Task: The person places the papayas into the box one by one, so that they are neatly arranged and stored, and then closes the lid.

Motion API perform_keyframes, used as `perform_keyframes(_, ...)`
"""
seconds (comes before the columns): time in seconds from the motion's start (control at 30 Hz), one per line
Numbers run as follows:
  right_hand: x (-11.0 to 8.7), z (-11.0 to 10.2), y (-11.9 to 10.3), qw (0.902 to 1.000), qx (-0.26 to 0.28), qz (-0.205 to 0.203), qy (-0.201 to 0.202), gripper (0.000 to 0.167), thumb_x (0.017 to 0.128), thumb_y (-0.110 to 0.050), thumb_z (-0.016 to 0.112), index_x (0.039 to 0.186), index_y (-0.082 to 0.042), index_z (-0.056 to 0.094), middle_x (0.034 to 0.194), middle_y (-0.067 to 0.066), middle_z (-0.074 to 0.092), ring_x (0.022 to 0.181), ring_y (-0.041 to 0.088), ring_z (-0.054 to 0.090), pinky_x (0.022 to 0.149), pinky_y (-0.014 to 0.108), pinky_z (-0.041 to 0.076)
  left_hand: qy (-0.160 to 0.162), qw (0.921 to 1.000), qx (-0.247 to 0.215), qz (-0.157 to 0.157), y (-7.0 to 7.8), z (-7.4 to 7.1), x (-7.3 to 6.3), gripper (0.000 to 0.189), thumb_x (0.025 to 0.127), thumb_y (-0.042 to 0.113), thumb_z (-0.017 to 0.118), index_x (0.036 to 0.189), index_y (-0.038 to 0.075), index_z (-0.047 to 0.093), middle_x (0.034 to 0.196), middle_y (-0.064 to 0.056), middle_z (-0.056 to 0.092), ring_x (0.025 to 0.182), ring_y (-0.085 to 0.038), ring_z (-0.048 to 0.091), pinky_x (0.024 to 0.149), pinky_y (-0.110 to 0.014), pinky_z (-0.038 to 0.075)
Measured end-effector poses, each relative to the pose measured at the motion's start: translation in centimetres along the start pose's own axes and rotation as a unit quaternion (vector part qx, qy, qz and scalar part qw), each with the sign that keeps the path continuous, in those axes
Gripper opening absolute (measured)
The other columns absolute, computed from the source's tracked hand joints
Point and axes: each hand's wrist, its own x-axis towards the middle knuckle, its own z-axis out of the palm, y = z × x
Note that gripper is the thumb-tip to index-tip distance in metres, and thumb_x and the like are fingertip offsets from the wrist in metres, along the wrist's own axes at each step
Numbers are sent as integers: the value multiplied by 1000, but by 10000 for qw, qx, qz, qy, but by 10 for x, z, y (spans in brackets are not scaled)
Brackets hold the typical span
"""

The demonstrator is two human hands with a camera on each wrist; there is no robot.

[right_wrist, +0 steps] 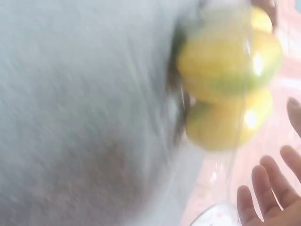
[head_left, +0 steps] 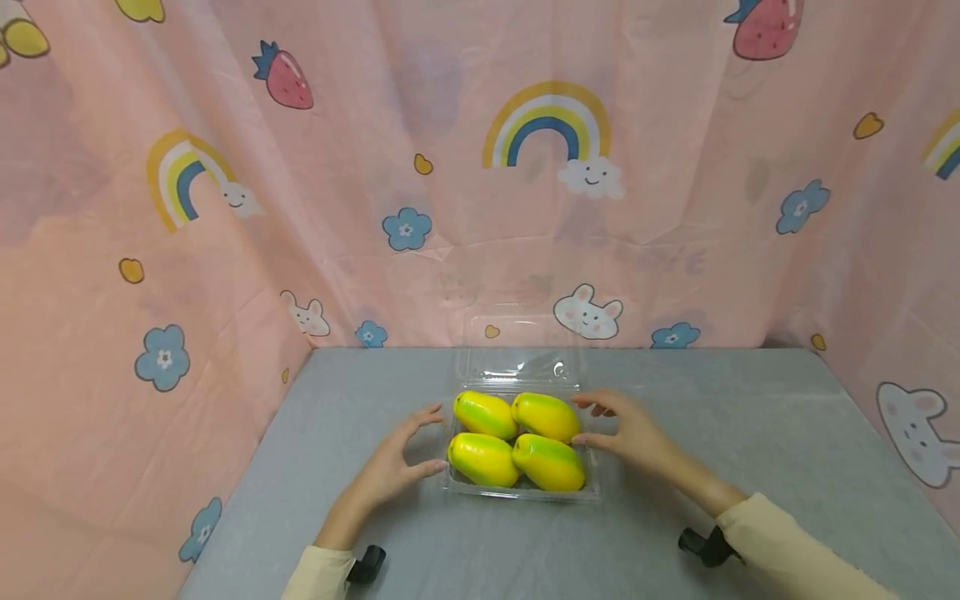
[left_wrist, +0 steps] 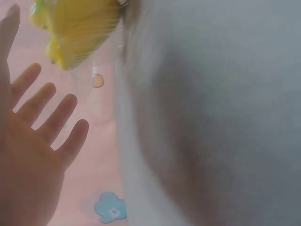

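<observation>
In the head view, several yellow-green mangoes [head_left: 551, 463] lie in two rows inside a clear plastic clamshell box [head_left: 525, 495]. Its lid [head_left: 517, 350] stands raised at the back. My left hand [head_left: 392, 460] is at the box's left side, thumb and fingers spread apart, holding nothing. On the other side my right hand [head_left: 630, 429] has its fingertips close to the right rim; whether they touch it I cannot tell. Spread fingers [left_wrist: 70, 141] show beside the box in the left wrist view. The right wrist view shows parted fingers [right_wrist: 265, 195] near blurred mangoes [right_wrist: 225, 122].
A grey tabletop [head_left: 750, 417] carries the box. Behind and at both sides hangs a pink curtain [head_left: 465, 250] printed with rainbows, strawberries, flowers and rabbits, and the lid stands close to it. Dark wrist mounts [head_left: 707, 547] sit by both cream sleeves [head_left: 795, 550].
</observation>
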Motion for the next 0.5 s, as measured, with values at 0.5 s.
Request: perform_keyframes(0.5,57,-23,45,9925,649,1020,162,66,93,-37,68,151,-21,41,138,18,54,114,34,55,98,53,50,795,9963,-331,-38,-15,-22,75,61,95,27,67,150,19,42,140,-12,52,124,-33,58,108,-56,45)
